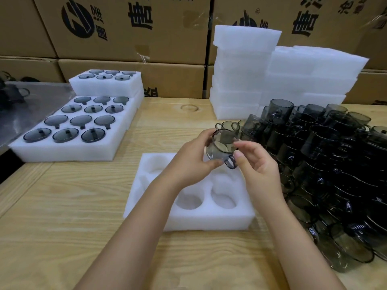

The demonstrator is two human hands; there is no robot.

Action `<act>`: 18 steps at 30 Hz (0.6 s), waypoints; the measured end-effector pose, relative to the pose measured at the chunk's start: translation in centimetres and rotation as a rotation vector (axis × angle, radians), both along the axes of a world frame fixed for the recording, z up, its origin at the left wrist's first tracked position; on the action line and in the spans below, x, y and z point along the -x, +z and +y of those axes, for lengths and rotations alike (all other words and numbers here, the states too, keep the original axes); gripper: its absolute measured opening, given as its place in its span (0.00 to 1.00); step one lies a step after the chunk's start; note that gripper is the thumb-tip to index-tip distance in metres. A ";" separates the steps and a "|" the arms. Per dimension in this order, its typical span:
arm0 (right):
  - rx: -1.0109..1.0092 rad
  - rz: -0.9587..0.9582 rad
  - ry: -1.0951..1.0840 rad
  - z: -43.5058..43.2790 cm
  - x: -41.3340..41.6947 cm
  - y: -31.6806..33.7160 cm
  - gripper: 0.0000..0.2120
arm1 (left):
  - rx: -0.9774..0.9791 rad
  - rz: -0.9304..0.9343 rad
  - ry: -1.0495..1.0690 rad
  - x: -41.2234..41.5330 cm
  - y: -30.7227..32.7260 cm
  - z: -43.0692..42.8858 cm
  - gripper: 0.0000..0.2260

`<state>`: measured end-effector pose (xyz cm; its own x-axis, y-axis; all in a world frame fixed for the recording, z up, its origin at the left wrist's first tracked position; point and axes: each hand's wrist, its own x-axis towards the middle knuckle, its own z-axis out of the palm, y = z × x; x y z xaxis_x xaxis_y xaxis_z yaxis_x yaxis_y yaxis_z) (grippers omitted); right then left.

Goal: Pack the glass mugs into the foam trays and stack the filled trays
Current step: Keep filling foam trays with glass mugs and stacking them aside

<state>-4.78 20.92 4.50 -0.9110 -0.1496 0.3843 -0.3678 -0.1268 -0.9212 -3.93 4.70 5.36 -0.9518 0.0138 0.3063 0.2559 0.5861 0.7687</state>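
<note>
The left hand (194,162) is curled round the body of a mug (222,147), while the right hand (257,164) pinches it with thumb and forefinger at the rim above the handle. The mug is tilted, its mouth towards the person and its handle pointing down at the right hand. The tray (209,223) lies on the surface (62,206) directly beneath both hands with its visible pockets empty, so the mug probably needs turning upright before it goes straight down, and the left hand carries most of it.

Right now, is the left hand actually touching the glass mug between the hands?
Touching. The head view shows the left hand wrapped round the glass mug, with fingers behind its body and the thumb against its base.
</note>
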 end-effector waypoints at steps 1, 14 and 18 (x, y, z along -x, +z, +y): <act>-0.023 0.007 -0.003 0.0 0.0 -0.1 0.08 | 0.029 -0.002 0.010 -0.1 -0.1 0.0 0.29; -0.214 0.021 -0.106 0.4 0.3 -0.4 0.07 | 0.043 -0.153 0.028 0.0 -0.4 -0.3 0.31; -0.342 0.038 -0.159 0.7 0.3 -0.5 0.05 | 0.112 -0.144 0.057 -0.1 -0.4 -0.1 0.32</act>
<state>-5.12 21.58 4.00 -0.9192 -0.1332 0.3706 -0.3929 0.2472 -0.8857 -3.84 4.60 5.01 -0.9860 -0.0149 0.1663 0.1118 0.6806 0.7241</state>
